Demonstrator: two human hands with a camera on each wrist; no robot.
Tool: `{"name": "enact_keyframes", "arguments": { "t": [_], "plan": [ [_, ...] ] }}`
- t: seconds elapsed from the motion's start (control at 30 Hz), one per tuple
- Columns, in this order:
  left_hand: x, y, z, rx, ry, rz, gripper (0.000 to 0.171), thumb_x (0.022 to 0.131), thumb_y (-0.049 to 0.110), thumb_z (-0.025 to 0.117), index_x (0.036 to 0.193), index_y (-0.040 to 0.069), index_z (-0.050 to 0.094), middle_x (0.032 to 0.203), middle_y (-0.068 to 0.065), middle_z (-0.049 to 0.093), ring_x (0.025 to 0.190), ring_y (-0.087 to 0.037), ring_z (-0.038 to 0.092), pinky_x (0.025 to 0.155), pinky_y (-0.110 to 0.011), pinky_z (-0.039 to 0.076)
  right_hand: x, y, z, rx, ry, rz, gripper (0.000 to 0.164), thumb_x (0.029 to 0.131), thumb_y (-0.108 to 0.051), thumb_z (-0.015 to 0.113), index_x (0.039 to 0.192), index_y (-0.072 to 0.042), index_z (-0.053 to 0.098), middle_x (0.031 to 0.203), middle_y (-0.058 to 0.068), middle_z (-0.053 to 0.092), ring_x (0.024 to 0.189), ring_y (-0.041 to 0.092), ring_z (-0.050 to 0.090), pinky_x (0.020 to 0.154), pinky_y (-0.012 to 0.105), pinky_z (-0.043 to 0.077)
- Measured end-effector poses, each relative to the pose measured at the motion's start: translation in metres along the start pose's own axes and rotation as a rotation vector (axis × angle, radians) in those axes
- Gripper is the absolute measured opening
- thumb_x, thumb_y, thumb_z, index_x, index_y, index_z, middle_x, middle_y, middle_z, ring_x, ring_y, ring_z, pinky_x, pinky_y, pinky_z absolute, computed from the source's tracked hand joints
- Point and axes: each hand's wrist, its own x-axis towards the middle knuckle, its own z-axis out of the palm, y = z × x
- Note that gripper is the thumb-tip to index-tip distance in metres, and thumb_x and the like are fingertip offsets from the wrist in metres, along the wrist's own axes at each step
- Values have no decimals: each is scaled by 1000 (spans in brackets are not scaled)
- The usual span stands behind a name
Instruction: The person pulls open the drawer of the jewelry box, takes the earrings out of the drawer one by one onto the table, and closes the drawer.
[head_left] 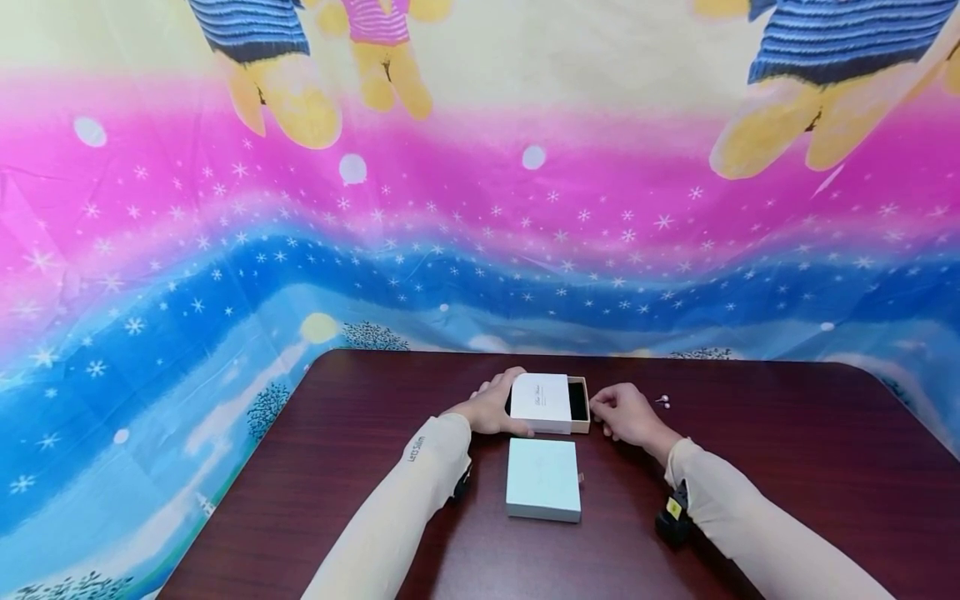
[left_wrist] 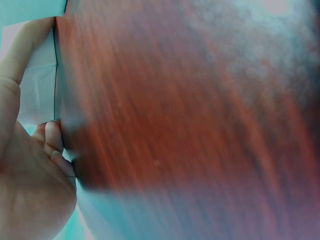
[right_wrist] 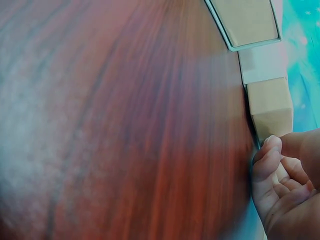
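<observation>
- Pale box [head_left: 543, 477] nearest, just in front of the white box [head_left: 542, 403], leaving little room by the left thumb.
- Left hand [head_left: 487, 408] grips the white box across its sides, presumably bracing it.
- Drawer [right_wrist: 270, 97] partly out; right hand [head_left: 626, 412] pinches at its end, apparently for sliding; contact partly hidden.
- Small white-tipped pieces [head_left: 663, 402] beyond right wrist.
- Printed backdrop [head_left: 480, 208] behind.

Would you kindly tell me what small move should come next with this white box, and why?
Probably the right grip should ease the drawer a little further out: it shows only partly beyond the white sleeve, the left grip holds that sleeve, and the right fingertips are at the drawer's outer end.
</observation>
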Motion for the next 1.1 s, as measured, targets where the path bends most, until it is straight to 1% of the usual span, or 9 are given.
{"name": "enact_keyframes", "arguments": {
  "t": [0.27, 0.53, 0.83, 1.1],
  "plan": [
    [-1, 0, 0, 5, -2, -5, 109, 81, 42, 83, 162, 21, 13, 154, -7, 39, 131, -27, 39, 114, -50, 30, 0, -2, 2, -1, 5, -15, 22, 103, -8, 53, 102, 4, 71, 70, 8, 61, 53, 15, 56, 51, 33, 50],
    [-5, 3, -2, -2, 0, 4, 108, 81, 41, 83, 162, 20, 14, 155, -9, 39, 134, -29, 38, 116, -50, 28, -2, -4, 4, 0, -4, -3, 22, 103, -8, 52, 103, 4, 71, 71, 8, 61, 53, 15, 55, 52, 33, 51],
    [-4, 4, -2, 6, 8, 7, 108, 81, 41, 83, 161, 19, 15, 153, -9, 40, 131, -29, 40, 114, -50, 29, -2, -5, 4, -4, 4, -11, 22, 102, -7, 53, 100, 4, 71, 68, 7, 60, 52, 14, 55, 50, 33, 50],
    [-4, 4, -1, 18, 10, 12, 106, 82, 40, 82, 161, 18, 15, 151, -9, 41, 126, -28, 41, 111, -49, 32, -4, -10, 5, 3, 1, 2, 22, 103, -8, 53, 102, 3, 72, 70, 9, 61, 53, 15, 55, 51, 33, 49]
  ]
}}
